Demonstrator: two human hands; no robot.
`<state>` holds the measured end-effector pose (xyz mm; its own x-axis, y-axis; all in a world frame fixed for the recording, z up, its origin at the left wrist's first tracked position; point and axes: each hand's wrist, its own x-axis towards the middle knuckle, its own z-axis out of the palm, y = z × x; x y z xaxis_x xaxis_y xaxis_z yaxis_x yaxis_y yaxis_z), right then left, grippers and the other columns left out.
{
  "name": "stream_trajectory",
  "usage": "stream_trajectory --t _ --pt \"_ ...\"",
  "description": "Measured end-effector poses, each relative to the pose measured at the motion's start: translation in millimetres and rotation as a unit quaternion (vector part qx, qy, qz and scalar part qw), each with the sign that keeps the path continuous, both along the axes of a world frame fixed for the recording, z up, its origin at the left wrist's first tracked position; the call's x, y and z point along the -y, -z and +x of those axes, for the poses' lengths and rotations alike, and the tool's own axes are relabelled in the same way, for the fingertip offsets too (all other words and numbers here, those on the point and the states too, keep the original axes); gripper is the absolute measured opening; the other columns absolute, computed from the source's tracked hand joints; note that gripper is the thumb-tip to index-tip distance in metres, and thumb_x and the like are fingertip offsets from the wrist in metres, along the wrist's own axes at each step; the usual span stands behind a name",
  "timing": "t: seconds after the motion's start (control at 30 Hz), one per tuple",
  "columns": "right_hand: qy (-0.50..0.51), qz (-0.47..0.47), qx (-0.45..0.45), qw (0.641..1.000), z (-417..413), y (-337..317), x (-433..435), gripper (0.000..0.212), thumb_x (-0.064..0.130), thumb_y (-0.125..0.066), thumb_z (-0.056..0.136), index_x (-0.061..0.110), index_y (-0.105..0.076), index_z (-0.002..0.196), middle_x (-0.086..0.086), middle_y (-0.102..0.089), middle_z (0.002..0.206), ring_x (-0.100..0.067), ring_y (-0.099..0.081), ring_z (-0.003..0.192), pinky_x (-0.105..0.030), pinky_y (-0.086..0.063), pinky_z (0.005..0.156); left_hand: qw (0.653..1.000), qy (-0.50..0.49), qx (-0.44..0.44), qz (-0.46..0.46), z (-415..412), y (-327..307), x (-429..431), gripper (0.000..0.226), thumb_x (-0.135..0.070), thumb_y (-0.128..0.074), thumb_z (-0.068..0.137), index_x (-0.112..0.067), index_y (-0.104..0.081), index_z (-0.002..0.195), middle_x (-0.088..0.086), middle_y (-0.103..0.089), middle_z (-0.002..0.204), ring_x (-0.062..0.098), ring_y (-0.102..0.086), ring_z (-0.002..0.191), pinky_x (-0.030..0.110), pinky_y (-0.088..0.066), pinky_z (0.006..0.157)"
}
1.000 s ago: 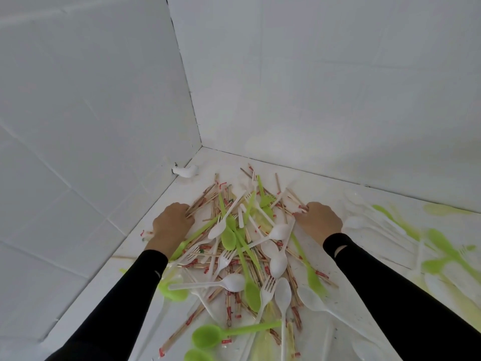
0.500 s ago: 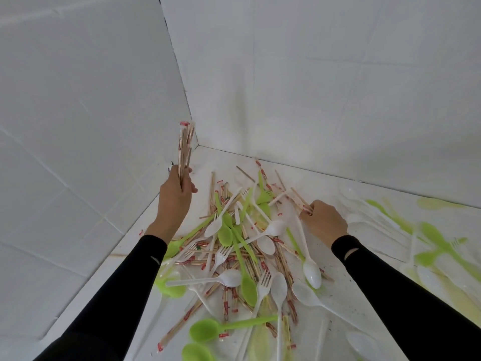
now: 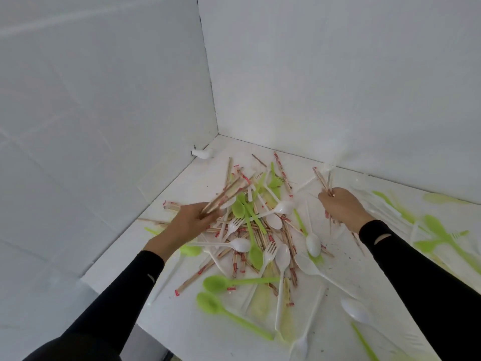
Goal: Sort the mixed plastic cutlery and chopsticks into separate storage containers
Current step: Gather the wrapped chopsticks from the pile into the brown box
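In the head view we see the left hand low over the left edge of the pile of mixed cutlery and chopsticks on the table. Its fingers are curled tight round the left bundle of chopsticks, which slants far and right. We find the right hand at the pile's right edge, fisted round the right bundle, its red-marked ends pointing far. Green spoons lie nearest us.
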<state>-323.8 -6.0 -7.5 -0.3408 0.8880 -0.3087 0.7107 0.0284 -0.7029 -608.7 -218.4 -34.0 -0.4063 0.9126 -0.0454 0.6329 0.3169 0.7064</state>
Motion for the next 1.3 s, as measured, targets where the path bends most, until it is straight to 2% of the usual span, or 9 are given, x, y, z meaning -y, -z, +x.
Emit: stream_trajectory --t 0.13,0.27,0.5,0.57,0.7,0.8,1.0,1.2,1.3 --pt "-0.013 -0.121 -0.045 0.992 18.3 -1.8 12.1 0.016 0.017 -0.044 0.098 0.007 -0.046 0.111 -0.013 -0.073 0.083 -0.021 -0.054 0.055 -0.024 -0.042 0.047 1.0 -0.001 -0.008 -0.028 26.6 21.4 27.4 0.017 -0.041 -0.061 0.094 -0.035 -0.063 0.078 -0.005 -0.059 0.067 0.003 -0.047 0.058 0.024 -0.039 0.061" --pt "-0.011 -0.16 -0.086 0.983 20.8 6.2 37.4 0.02 0.015 -0.045 0.099 0.005 -0.054 0.113 -0.01 -0.068 0.093 -0.018 -0.046 0.05 -0.025 -0.041 0.044 0.993 -0.097 -0.053 -0.029 49.9 33.9 45.9 0.021 -0.048 -0.061 0.092 -0.028 -0.064 0.087 -0.007 -0.066 0.074 0.015 -0.059 0.071 0.033 -0.049 0.067" --pt "-0.139 -0.055 -0.104 0.983 -2.8 9.3 102.6 0.025 0.043 -0.038 0.103 0.027 -0.054 0.112 0.004 -0.038 0.065 -0.009 -0.033 0.048 -0.021 -0.03 0.042 0.988 -0.115 -0.046 -0.092 97.1 33.6 35.5 0.033 -0.052 -0.07 0.08 -0.023 -0.057 0.085 -0.006 -0.064 0.078 0.018 -0.062 0.073 0.029 -0.045 0.059" --pt "-0.199 -0.018 -0.07 0.977 -6.9 13.1 119.2 0.026 0.041 -0.033 0.105 0.031 -0.048 0.124 0.004 -0.04 0.063 -0.01 -0.037 0.046 -0.021 -0.032 0.041 0.988 -0.107 -0.038 -0.109 99.7 30.7 32.3 0.03 -0.041 -0.073 0.079 -0.023 -0.059 0.099 -0.003 -0.067 0.09 0.021 -0.065 0.082 0.033 -0.052 0.067" --pt "-0.243 0.122 -0.049 0.961 -5.9 31.0 142.3 0.018 0.035 -0.04 0.102 0.024 -0.054 0.1 0.002 -0.05 0.063 -0.008 -0.04 0.046 -0.025 -0.032 0.046 0.987 -0.116 -0.007 -0.108 86.7 26.3 37.0 0.032 -0.021 -0.066 0.08 -0.024 -0.06 0.111 -0.001 -0.067 0.1 0.02 -0.065 0.085 0.036 -0.056 0.072" --pt "-0.287 0.241 -0.057 0.925 -5.0 40.1 151.8 0.011 0.032 -0.051 0.097 0.026 -0.059 0.091 0.009 -0.051 0.068 -0.008 -0.047 0.055 -0.025 -0.036 0.051 0.985 -0.118 -0.058 -0.115 75.2 23.7 46.1 0.018 -0.026 -0.063 0.082 -0.027 -0.058 0.099 -0.005 -0.059 0.099 0.016 -0.056 0.086 0.029 -0.042 0.067" --pt "-0.41 0.293 0.076 0.86 -9.3 59.0 143.0 0.035 0.039 -0.05 0.097 0.034 -0.06 0.13 0.013 -0.051 0.108 -0.009 -0.057 0.073 -0.022 -0.041 0.054 0.984 -0.091 -0.104 -0.112 57.7 23.0 58.5 0.019 -0.039 -0.062 0.09 -0.025 -0.054 0.08 -0.008 -0.052 0.081 0.016 -0.053 0.078 0.028 -0.034 0.057" --pt "-0.365 0.294 0.132 0.873 17.4 63.5 114.8 0.036 0.041 -0.048 0.099 0.027 -0.058 0.131 0.015 -0.048 0.115 -0.006 -0.054 0.073 -0.018 -0.037 0.053 0.983 -0.063 -0.131 -0.115 50.2 25.9 51.3 0.007 -0.034 -0.059 0.093 -0.028 -0.062 0.095 -0.01 -0.058 0.088 0.017 -0.056 0.088 0.03 -0.042 0.068" --pt "-0.333 0.289 0.16 0.883 36.2 60.7 98.7 0.035 0.037 -0.05 0.1 0.028 -0.058 0.132 0.012 -0.046 0.12 -0.007 -0.05 0.071 -0.021 -0.041 0.058 0.991 -0.004 -0.097 -0.091 52.0 24.7 40.9 0.031 -0.012 -0.058 0.091 -0.022 -0.062 0.119 -0.005 -0.062 0.103 0.019 -0.059 0.099 0.029 -0.045 0.081"
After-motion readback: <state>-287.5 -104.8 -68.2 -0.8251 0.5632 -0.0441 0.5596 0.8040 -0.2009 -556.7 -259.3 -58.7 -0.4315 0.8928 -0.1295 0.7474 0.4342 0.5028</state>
